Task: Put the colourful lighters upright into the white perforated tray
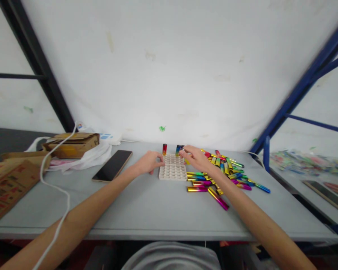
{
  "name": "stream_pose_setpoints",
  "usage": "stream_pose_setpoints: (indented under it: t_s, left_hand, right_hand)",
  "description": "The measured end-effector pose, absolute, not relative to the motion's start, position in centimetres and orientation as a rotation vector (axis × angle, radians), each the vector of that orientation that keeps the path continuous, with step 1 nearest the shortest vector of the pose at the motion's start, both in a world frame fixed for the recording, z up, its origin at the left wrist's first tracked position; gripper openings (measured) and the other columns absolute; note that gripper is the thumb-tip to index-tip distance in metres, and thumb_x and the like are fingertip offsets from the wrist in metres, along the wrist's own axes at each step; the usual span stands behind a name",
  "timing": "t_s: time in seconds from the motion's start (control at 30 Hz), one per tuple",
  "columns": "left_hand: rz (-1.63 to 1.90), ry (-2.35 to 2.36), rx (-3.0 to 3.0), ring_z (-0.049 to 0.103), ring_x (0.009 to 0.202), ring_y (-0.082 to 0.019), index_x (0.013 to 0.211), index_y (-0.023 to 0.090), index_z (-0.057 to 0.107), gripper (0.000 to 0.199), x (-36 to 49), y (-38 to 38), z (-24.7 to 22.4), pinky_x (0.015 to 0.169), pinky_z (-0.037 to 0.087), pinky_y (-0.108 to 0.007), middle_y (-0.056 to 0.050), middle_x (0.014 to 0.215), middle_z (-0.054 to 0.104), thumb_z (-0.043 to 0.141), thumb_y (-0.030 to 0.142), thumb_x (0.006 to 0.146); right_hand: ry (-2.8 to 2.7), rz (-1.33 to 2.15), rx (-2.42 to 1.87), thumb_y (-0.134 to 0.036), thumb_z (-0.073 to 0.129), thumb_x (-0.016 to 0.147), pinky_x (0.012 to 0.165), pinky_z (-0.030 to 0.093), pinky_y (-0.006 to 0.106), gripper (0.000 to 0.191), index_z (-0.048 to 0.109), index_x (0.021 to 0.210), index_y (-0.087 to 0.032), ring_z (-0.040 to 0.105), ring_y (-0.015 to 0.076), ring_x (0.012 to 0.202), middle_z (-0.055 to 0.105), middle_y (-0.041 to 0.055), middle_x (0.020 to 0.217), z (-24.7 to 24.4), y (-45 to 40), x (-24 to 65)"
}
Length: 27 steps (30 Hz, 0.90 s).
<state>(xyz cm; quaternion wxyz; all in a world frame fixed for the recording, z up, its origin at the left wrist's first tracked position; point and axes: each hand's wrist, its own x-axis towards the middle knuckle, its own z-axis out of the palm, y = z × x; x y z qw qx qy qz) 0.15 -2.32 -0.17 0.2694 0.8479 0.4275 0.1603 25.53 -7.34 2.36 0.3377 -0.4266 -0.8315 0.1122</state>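
Tray (pixel 173 173) is seen on table (pixel 146 210) (head view), L hand (pixel 150 161) by its L edge, fingers parted; R hand (pixel 196 156) at far R corner, fingers narrow, hold can't be told. Upright lighters (pixel 165 150) could be toppled if tray's jogged.

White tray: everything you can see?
The white tray looks like plastic, with rows of small holes. It lies flat on the grey table. A red lighter and a blue lighter stand upright at its far edge. The left hand is at its left side, the right hand near its far right corner; contact is unclear.
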Motion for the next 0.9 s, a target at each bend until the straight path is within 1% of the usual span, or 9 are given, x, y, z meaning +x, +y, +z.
stream_pose_setpoints:
  t_s: [0.07, 0.13, 0.23, 0.33, 0.4, 0.6, 0.67, 0.83, 0.9]
  left_hand:
    - [0.441, 1.143, 2.288, 0.058, 0.039, -0.016, 0.087, 0.017, 0.071, 0.032, 0.1, -2.3, -0.3, 0.052, 0.045, -0.024, 0.005, 0.041, 0.053, 0.062, 0.048, 0.086]
    - [0.44, 1.15, 2.292, 0.058, 0.039, -0.016, 0.087, 0.018, 0.07, 0.031, 0.1, -2.3, -0.3, 0.052, 0.044, -0.023, 0.005, 0.04, 0.053, 0.062, 0.048, 0.086]
    - [0.418, 1.179, 2.3, 0.059, 0.04, -0.017, 0.088, 0.018, 0.07, 0.03, 0.2, -2.5, -0.2, 0.052, 0.044, -0.023, 0.005, 0.04, 0.052, 0.062, 0.046, 0.087]
    - [0.406, 1.186, 2.31, 0.059, 0.041, -0.017, 0.089, 0.017, 0.07, 0.029, 0.3, -2.7, 0.0, 0.053, 0.045, -0.024, 0.004, 0.04, 0.053, 0.061, 0.045, 0.087]
    - [0.4, 1.196, 2.312, 0.06, 0.042, -0.017, 0.088, 0.017, 0.07, 0.029, 0.4, -2.7, 0.1, 0.055, 0.046, -0.024, 0.004, 0.04, 0.053, 0.061, 0.044, 0.087]
    - [0.416, 1.182, 2.315, 0.059, 0.04, -0.016, 0.087, 0.017, 0.07, 0.029, 0.3, -2.6, -0.2, 0.053, 0.045, -0.023, 0.004, 0.042, 0.053, 0.061, 0.045, 0.088]
    - [0.418, 1.185, 2.307, 0.058, 0.039, -0.015, 0.086, 0.017, 0.07, 0.027, 0.3, -2.6, -0.2, 0.051, 0.044, -0.023, 0.005, 0.042, 0.053, 0.062, 0.043, 0.087]
    - [0.406, 1.194, 2.282, 0.057, 0.038, -0.015, 0.085, 0.017, 0.069, 0.024, 0.4, -2.8, 0.2, 0.05, 0.043, -0.022, 0.006, 0.041, 0.052, 0.063, 0.041, 0.087]
    - [0.406, 1.19, 2.28, 0.058, 0.039, -0.015, 0.085, 0.017, 0.069, 0.026, 0.4, -2.8, 0.2, 0.051, 0.044, -0.022, 0.005, 0.04, 0.052, 0.062, 0.042, 0.087]
  right_hand:
    - [-2.241, 0.095, -1.062, -0.05, 0.042, 0.104, 0.07, 0.038, 0.027, 0.042, 0.054, 0.076, -0.02, 0.051, 0.016, 0.073, 0.055, 0.0017, 0.076, 3.2, -5.9, 24.9]
    - [-2.279, 0.032, -1.057, -0.047, 0.044, 0.104, 0.067, 0.034, 0.026, 0.041, 0.054, 0.075, -0.019, 0.048, 0.0143, 0.068, 0.052, -0.0006, 0.071, 3.7, -4.1, 24.1]
    - [-2.294, 0.038, -1.084, -0.044, 0.052, 0.102, 0.064, 0.032, 0.025, 0.037, 0.057, 0.078, -0.018, 0.048, 0.0131, 0.064, 0.057, -0.0012, 0.068, 3.8, -1.5, 23.0]
    - [-2.359, 0.074, -1.093, -0.039, 0.06, 0.099, 0.067, 0.034, 0.024, 0.027, 0.065, 0.086, -0.016, 0.055, 0.0139, 0.068, 0.068, 0.0027, 0.076, 3.5, 0.3, 22.5]
    - [-2.441, 0.114, -1.123, -0.035, 0.065, 0.096, 0.066, 0.035, 0.024, 0.023, 0.069, 0.087, -0.014, 0.057, 0.0139, 0.068, 0.071, 0.0046, 0.077, 3.2, 1.1, 22.5]
    - [-2.561, 0.237, -1.145, -0.035, 0.068, 0.092, 0.058, 0.033, 0.023, 0.027, 0.071, 0.077, -0.013, 0.051, 0.0111, 0.056, 0.066, 0.0009, 0.064, 3.5, 2.0, 23.1]
    - [-2.585, 0.292, -1.149, -0.033, 0.068, 0.091, 0.056, 0.034, 0.023, 0.024, 0.072, 0.078, -0.014, 0.053, 0.0112, 0.056, 0.066, 0.0003, 0.063, 3.6, 2.3, 22.9]
    - [-2.552, 0.335, -1.305, -0.027, 0.077, 0.082, 0.061, 0.042, 0.023, 0.012, 0.075, 0.08, -0.015, 0.064, 0.015, 0.064, 0.074, 0.0031, 0.072, 3.7, 2.8, 22.2]
    - [-2.507, 0.368, -1.293, -0.032, 0.077, 0.083, 0.065, 0.046, 0.024, 0.017, 0.076, 0.09, -0.016, 0.068, 0.0165, 0.07, 0.076, 0.0045, 0.078, 4.1, 2.4, 22.9]
